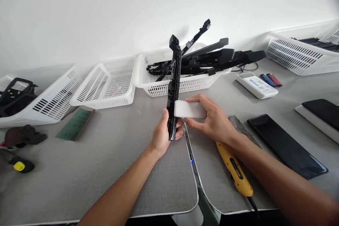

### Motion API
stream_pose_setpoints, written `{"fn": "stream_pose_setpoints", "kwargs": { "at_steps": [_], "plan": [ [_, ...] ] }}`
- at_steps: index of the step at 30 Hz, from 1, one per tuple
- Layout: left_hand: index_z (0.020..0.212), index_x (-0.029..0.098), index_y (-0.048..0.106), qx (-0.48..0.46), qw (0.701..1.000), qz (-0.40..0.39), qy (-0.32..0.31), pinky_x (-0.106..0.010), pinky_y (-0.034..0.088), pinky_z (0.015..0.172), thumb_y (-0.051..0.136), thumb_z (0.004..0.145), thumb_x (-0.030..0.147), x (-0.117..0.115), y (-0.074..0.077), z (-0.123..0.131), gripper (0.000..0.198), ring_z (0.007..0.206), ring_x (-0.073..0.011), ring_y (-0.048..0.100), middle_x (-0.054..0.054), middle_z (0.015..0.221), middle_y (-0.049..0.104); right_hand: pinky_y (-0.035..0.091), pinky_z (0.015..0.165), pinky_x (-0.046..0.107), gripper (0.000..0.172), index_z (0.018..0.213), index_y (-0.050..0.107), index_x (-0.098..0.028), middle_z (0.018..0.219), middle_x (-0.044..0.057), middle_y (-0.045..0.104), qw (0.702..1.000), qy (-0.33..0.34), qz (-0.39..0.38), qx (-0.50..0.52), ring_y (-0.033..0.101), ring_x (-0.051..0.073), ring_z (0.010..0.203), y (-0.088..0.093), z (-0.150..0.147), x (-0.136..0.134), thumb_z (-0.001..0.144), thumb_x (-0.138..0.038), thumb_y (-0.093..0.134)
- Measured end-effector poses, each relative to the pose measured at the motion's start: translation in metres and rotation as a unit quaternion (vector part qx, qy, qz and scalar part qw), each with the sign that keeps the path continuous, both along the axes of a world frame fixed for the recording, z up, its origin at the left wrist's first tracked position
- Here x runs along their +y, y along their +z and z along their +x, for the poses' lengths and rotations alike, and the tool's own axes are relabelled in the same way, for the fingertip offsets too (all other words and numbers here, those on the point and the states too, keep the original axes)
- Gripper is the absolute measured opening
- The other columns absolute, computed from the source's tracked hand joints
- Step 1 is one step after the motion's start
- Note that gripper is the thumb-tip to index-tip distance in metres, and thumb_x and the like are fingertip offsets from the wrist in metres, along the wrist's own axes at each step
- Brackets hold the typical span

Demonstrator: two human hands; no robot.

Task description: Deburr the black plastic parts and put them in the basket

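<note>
Pressing a white block point(189, 109) against a long black strip point(174, 84) above the counter point(106, 159)
Left hand point(161, 135) clamps the strip's lower end, tip pointing over the white basket point(156, 90); right hand point(213, 120) pinches the block flat against its side; best to hold that base firm and the block square, I'd say.
</note>
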State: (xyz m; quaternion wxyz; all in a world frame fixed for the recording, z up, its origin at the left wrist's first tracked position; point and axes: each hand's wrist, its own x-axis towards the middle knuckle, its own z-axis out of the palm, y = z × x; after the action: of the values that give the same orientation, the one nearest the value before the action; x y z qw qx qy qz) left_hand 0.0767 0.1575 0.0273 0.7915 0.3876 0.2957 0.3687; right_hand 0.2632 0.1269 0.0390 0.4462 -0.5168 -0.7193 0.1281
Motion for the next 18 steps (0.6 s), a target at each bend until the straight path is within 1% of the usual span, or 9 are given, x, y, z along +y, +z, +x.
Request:
{"fn": "stream_pose_setpoints", "kwargs": {
  "at_steps": [2,5,7,9,11,13,14,16,18],
  "plan": [
    [0.08,0.017,0.058,0.004,1.0,-0.003,-0.003,-0.023,0.035,0.048,0.062,0.095,0.074,0.0005,-0.0001,0.0,0.059,0.047,-0.0075,0.043,0.003,0.07,0.05,0.055,0.095,0.045,0.039,0.127,0.062,-0.026,0.115,0.008,0.071,1.0,0.001,0.014,0.004,0.068,0.03,0.109,-0.0009,0.0007,0.0008,0.092,-0.035,0.077],
    [0.082,0.017,0.06,0.014,1.0,-0.005,-0.017,-0.023,0.034,0.048,0.062,0.096,0.071,0.0007,0.0005,-0.0001,0.056,0.047,-0.0077,0.044,0.003,0.069,0.049,0.056,0.094,0.045,0.038,0.126,0.063,-0.026,0.115,0.008,0.072,1.0,-0.002,-0.006,0.003,0.068,0.03,0.109,-0.0024,0.0036,0.0029,0.092,-0.037,0.077],
    [0.089,0.017,0.062,0.015,1.0,0.001,-0.022,-0.023,0.033,0.048,0.063,0.096,0.069,0.0002,0.0008,-0.0001,0.053,0.047,-0.0071,0.041,0.004,0.068,0.048,0.056,0.093,0.046,0.037,0.124,0.063,-0.025,0.116,0.008,0.072,0.999,-0.032,-0.013,0.007,0.069,0.03,0.109,-0.0025,0.0058,0.0036,0.091,-0.034,0.077],
    [0.093,0.018,0.063,0.014,1.0,0.008,-0.024,-0.023,0.032,0.048,0.063,0.095,0.068,-0.0008,0.0003,0.0001,0.05,0.046,-0.007,0.04,0.005,0.068,0.047,0.056,0.094,0.047,0.04,0.125,0.063,-0.025,0.119,0.009,0.073,0.998,-0.061,0.011,0.011,0.069,0.031,0.11,-0.002,0.0061,0.0031,0.09,-0.036,0.078],
    [0.089,0.018,0.061,0.02,0.999,0.01,-0.024,-0.023,0.032,0.048,0.063,0.095,0.067,-0.0019,-0.0009,0.0004,0.049,0.047,-0.0075,0.04,0.004,0.068,0.048,0.056,0.094,0.047,0.043,0.128,0.063,-0.025,0.12,0.01,0.073,0.998,-0.051,0.04,0.006,0.068,0.032,0.111,-0.0018,0.0046,0.0023,0.091,-0.04,0.078],
    [0.082,0.019,0.057,0.031,0.999,0.012,-0.02,-0.023,0.031,0.048,0.063,0.094,0.066,-0.0026,-0.0022,0.0006,0.049,0.047,-0.0079,0.042,0.003,0.067,0.049,0.056,0.092,0.046,0.042,0.13,0.063,-0.025,0.117,0.01,0.073,0.999,-0.016,0.041,-0.002,0.069,0.031,0.111,-0.0023,0.0037,0.0024,0.093,-0.04,0.076],
    [0.081,0.019,0.056,0.035,0.999,0.017,-0.018,-0.023,0.031,0.047,0.064,0.094,0.066,-0.0027,-0.0025,0.0006,0.049,0.047,-0.0079,0.042,0.003,0.067,0.049,0.056,0.092,0.045,0.041,0.129,0.063,-0.025,0.117,0.009,0.073,0.999,-0.012,0.033,-0.003,0.069,0.031,0.11,-0.0026,0.0042,0.0029,0.093,-0.038,0.076],
    [0.088,0.019,0.06,0.038,0.999,0.034,-0.019,-0.023,0.03,0.048,0.062,0.094,0.067,-0.0026,-0.0023,0.0004,0.049,0.047,-0.0078,0.04,0.004,0.067,0.049,0.056,0.092,0.045,0.039,0.127,0.063,-0.024,0.117,0.009,0.073,0.999,-0.037,0.017,0.003,0.069,0.031,0.11,-0.0029,0.0069,0.0045,0.091,-0.034,0.076],
    [0.097,0.018,0.062,0.036,0.998,0.048,-0.025,-0.023,0.03,0.048,0.061,0.095,0.069,-0.0024,-0.0019,0.0002,0.05,0.047,-0.0076,0.039,0.005,0.068,0.048,0.055,0.093,0.046,0.039,0.125,0.064,-0.024,0.117,0.01,0.072,0.997,-0.073,0.019,0.012,0.069,0.031,0.109,-0.0022,0.0093,0.0055,0.09,-0.034,0.077]
  ]
}}
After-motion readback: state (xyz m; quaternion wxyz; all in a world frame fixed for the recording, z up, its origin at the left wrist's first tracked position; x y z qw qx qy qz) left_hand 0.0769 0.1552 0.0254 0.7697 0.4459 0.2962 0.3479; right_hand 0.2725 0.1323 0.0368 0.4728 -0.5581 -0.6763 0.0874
